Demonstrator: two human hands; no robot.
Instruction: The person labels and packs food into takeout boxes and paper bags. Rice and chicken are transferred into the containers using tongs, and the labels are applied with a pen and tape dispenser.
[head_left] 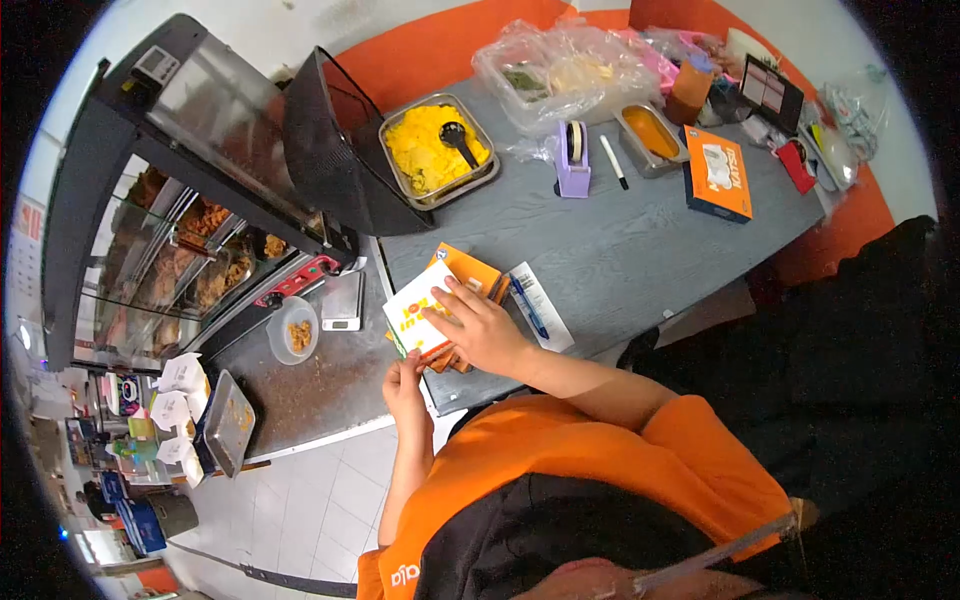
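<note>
Under my fingers, the white card (405,308) looks like smooth, printed paperboard. The tape dispenser (573,181) is smooth lilac plastic, standing on a grey tabletop (610,235) with a matt, wood-grain finish. Left of the dispenser, the big tray (488,175) is shiny metal, and the ladle (454,136) in it is glossy black plastic. Behind the dispenser, the bag (535,108) is clear, crinkled, glossy plastic. To its right, the small pan (671,164) is shiny metal and the orange box (735,205) smooth printed cardboard. My orange sleeve (705,450) is soft, matt cloth.
</note>
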